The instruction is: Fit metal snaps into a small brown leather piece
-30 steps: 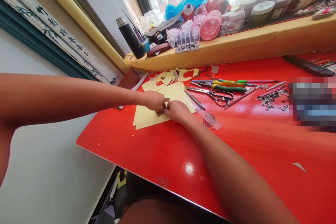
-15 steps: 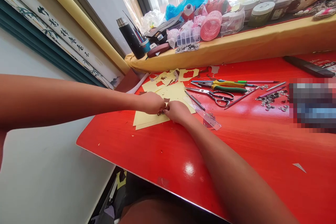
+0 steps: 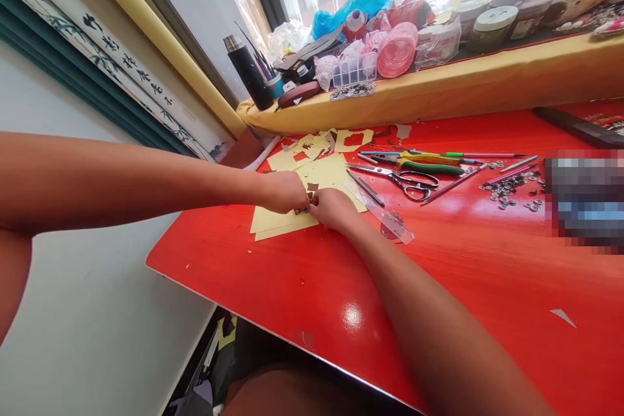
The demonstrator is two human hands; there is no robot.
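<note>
My left hand (image 3: 286,192) and my right hand (image 3: 333,209) meet over a stack of pale yellow paper (image 3: 277,223) on the red table. Both have their fingers closed, the fingertips almost touching. Between them shows a small dark brown piece (image 3: 312,190), partly hidden by the fingers; its kind cannot be made out. Farther back on the stack lie yellow paper scraps with cut-out shapes (image 3: 355,139). Just right of my right hand are a clear ruler (image 3: 397,229) and a slim metal tool (image 3: 366,187).
Scissors (image 3: 397,175), pliers (image 3: 429,164) and several pencils lie to the right, by a scatter of small metal rings (image 3: 509,190). A yellow-covered ledge (image 3: 439,77) behind holds a black thermos (image 3: 249,73), jars and bags. The table's front edge (image 3: 273,325) runs below my arms.
The whole view has shifted slightly, so the table things appear a little farther right. My hands stay together over the paper, with a bit more of the brown piece visible.
</note>
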